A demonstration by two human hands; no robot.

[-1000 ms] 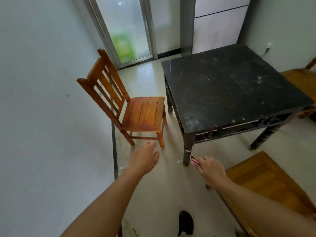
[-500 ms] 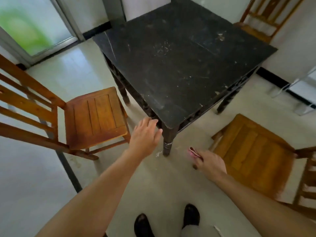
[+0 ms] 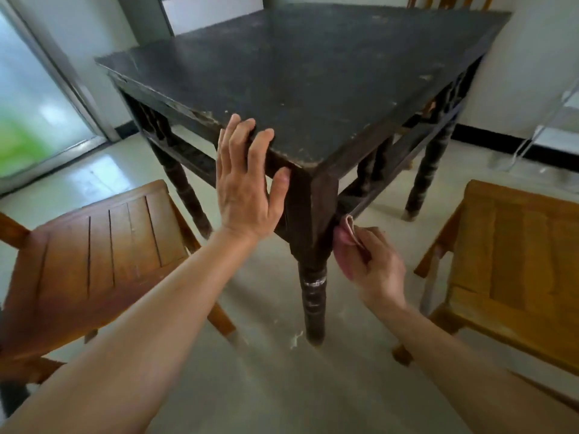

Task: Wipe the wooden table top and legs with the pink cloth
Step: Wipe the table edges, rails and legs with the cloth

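Note:
A dark, worn wooden table (image 3: pixel 313 76) fills the upper middle of the head view, its near corner pointing at me. My left hand (image 3: pixel 246 183) rests on that corner's left edge, fingertips over the top and thumb against the side rail. My right hand (image 3: pixel 369 261) grips the folded pink cloth (image 3: pixel 346 234) and holds it against the right side of the near leg (image 3: pixel 310 277), just under the rail. Most of the cloth is hidden in my fingers.
An orange-brown wooden chair (image 3: pixel 94 252) stands at the left, close to the table. A lighter wooden chair (image 3: pixel 513 261) stands at the right. A glass door (image 3: pixel 37 114) lies at the far left, and a white rack (image 3: pixel 557 120) at the far right.
I have come close and low to the table's corner. My left hand went from mid-air onto the table edge, and my right hand brought the cloth up against the near leg.

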